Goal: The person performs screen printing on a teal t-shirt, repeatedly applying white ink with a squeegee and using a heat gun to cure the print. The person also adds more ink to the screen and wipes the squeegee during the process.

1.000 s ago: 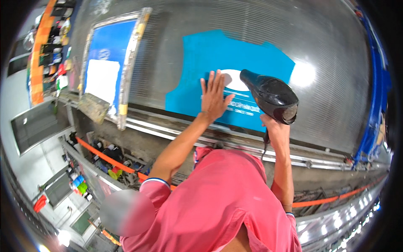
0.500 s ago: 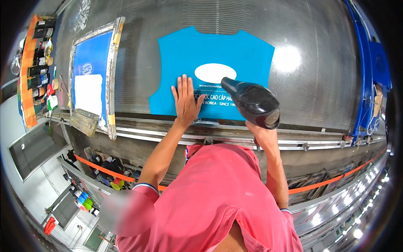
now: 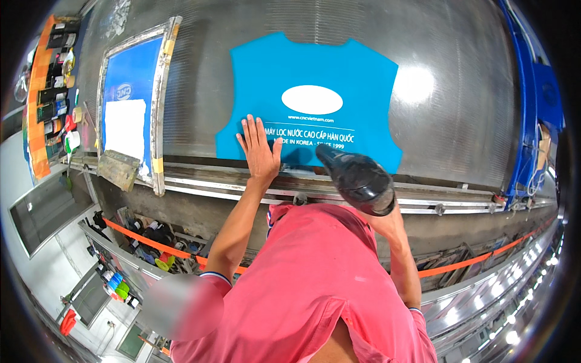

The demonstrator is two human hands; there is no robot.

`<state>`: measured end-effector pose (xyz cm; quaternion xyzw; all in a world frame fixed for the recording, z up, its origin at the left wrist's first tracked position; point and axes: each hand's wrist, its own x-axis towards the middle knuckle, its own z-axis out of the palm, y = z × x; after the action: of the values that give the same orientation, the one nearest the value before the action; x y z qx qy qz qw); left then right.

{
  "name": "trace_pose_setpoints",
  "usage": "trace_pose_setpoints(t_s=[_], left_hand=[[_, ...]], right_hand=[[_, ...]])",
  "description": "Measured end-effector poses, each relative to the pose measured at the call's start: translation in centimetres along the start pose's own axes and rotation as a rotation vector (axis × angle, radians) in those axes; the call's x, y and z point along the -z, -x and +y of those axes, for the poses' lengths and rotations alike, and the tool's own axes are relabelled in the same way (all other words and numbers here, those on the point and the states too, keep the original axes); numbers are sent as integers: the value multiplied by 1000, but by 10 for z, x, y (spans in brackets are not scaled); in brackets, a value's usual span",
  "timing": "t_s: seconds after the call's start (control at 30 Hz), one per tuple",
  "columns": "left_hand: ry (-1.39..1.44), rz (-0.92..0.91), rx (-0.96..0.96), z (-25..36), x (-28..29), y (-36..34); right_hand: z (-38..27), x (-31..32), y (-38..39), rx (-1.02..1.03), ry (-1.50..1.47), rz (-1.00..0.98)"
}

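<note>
A blue cut piece of shirt fabric [image 3: 315,66] lies flat on the dark table, bearing a white oval and lines of white print. My left hand [image 3: 261,151] rests palm down with fingers stretched out on the fabric's lower left part, beside the print. In my right hand [image 3: 387,221] is a black hair dryer [image 3: 362,181], gripped below its body. The dryer hovers over the fabric's lower edge, its nozzle tip just under the last printed line. Most of the right fingers are hidden behind the dryer.
Left of the fabric lies a framed printing screen [image 3: 160,121] with a blue mesh and white patch; a worn board [image 3: 119,170] sits at its near end. Ink containers line an orange-edged shelf [image 3: 40,103] far left. A metal rail [image 3: 206,181] edges the table; a blue frame [image 3: 520,121] stands right.
The dryer has moved toward me, off the print to the fabric's lower edge. My left hand has slid slightly left and toward me, and the fabric lies slightly shifted, uncovering more print.
</note>
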<state>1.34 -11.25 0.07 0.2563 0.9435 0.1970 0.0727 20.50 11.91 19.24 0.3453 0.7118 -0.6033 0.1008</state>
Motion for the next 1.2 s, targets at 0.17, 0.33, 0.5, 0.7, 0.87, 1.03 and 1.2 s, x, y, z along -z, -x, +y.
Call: trace_pose_setpoints(t_s=[0.17, 0.33, 0.5, 0.7, 0.87, 1.03, 1.2], left_hand=[[-88, -52, -10, -5, -1, 21], [-43, -28, 81, -18, 8, 17], [-33, -24, 88, -26, 8, 22], [-23, 1, 94, -26, 9, 22], [27, 55, 128, -31, 6, 24], [11, 39, 132, -32, 6, 24], [20, 26, 131, -31, 8, 22]], right_hand=[[28, 30, 29, -68, 31, 108], [80, 21, 53, -26, 25, 299], [81, 19, 53, -25, 25, 261], [74, 19, 47, -113, -39, 279], [69, 24, 51, -60, -59, 372], [69, 28, 56, -36, -5, 312], [46, 26, 52, -88, 35, 289]])
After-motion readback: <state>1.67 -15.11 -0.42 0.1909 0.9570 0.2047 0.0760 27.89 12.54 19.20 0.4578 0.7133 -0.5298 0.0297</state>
